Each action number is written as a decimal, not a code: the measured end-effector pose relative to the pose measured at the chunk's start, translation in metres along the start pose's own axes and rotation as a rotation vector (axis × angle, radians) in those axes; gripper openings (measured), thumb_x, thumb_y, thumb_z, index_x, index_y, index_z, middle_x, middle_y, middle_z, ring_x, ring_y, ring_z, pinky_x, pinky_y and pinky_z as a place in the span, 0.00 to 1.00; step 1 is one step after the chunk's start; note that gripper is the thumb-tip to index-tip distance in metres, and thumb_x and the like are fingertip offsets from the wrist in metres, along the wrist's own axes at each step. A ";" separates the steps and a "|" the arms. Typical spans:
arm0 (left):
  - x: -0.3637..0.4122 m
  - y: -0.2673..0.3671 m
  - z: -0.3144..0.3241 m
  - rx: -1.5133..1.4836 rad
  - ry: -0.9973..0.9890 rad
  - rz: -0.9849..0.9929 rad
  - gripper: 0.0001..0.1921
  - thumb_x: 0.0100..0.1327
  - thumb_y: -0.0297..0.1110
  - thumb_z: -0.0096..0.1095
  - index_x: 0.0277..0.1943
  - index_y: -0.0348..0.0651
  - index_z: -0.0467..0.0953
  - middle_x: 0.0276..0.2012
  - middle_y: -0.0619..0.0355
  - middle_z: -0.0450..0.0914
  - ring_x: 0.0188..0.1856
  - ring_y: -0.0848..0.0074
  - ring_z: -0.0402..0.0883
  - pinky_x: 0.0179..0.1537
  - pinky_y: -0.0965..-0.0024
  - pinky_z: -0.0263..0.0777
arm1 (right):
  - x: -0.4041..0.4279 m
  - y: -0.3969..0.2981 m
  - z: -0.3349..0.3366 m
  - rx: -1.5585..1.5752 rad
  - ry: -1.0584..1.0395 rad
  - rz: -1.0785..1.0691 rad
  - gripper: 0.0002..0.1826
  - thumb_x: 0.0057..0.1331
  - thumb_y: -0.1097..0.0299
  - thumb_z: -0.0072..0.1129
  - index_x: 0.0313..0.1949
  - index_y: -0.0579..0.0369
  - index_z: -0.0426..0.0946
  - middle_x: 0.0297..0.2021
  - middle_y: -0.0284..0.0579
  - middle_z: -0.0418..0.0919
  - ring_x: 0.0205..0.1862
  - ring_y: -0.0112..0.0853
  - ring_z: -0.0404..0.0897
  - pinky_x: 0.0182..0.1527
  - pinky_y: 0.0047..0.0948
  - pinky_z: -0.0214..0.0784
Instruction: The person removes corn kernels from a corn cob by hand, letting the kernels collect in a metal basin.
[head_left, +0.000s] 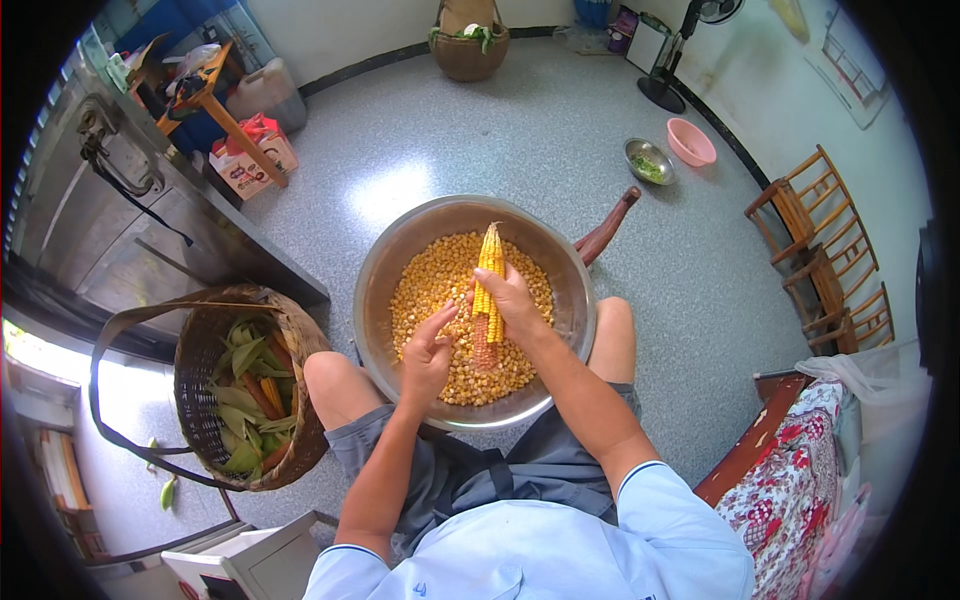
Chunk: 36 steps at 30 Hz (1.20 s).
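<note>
My right hand (516, 300) grips a yellow corn cob (490, 281) upright in the view, its thin tip pointing away from me. Most kernels are still on its upper part, while its lower end is stripped to the reddish core. Close by on the left, my left hand (429, 356) is apart from the cob, its fingers spread and holding nothing. Both hands are over a wide metal basin (375, 367) between my knees. Loose corn kernels (431, 281) cover the basin's bottom in a thick layer.
At my left stands a woven basket (304, 337) with a tall handle, holding husks (244, 352) and bare cobs (259, 396). Behind the basin sticks out a dark wooden leg (609, 229). A steel bowl (649, 161), a pink basin (691, 142) and wooden chairs (821, 255) are to the right.
</note>
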<state>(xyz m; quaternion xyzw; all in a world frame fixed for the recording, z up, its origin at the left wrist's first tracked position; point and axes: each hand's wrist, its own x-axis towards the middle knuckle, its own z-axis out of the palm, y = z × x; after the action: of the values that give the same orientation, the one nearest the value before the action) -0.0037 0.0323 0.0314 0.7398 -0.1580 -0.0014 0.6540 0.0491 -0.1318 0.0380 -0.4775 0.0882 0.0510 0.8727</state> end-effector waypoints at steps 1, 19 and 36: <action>0.001 0.013 0.006 0.080 0.055 0.021 0.17 0.59 0.23 0.55 0.53 0.35 0.72 0.52 0.49 0.72 0.54 0.67 0.72 0.52 0.70 0.68 | -0.001 0.000 0.001 -0.005 0.021 -0.001 0.15 0.61 0.68 0.56 0.43 0.57 0.62 0.28 0.39 0.71 0.24 0.25 0.75 0.25 0.23 0.72; -0.009 -0.001 0.027 0.106 -0.020 -0.246 0.12 0.57 0.35 0.64 0.35 0.34 0.72 0.23 0.51 0.79 0.24 0.74 0.79 0.28 0.72 0.70 | -0.001 0.011 0.005 -0.141 0.091 -0.046 0.18 0.59 0.68 0.59 0.44 0.59 0.62 0.29 0.38 0.70 0.24 0.24 0.74 0.24 0.22 0.70; -0.013 0.015 0.035 0.414 -0.059 -0.144 0.08 0.66 0.32 0.48 0.41 0.36 0.66 0.31 0.41 0.76 0.35 0.49 0.77 0.34 0.54 0.67 | 0.001 0.017 0.001 -0.212 0.124 -0.090 0.19 0.60 0.70 0.58 0.45 0.60 0.60 0.30 0.40 0.70 0.25 0.24 0.74 0.25 0.23 0.70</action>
<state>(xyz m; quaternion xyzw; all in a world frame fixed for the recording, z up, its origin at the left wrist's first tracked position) -0.0273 -0.0001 0.0385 0.8672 -0.1209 -0.0373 0.4816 0.0471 -0.1217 0.0244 -0.5728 0.1144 -0.0090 0.8116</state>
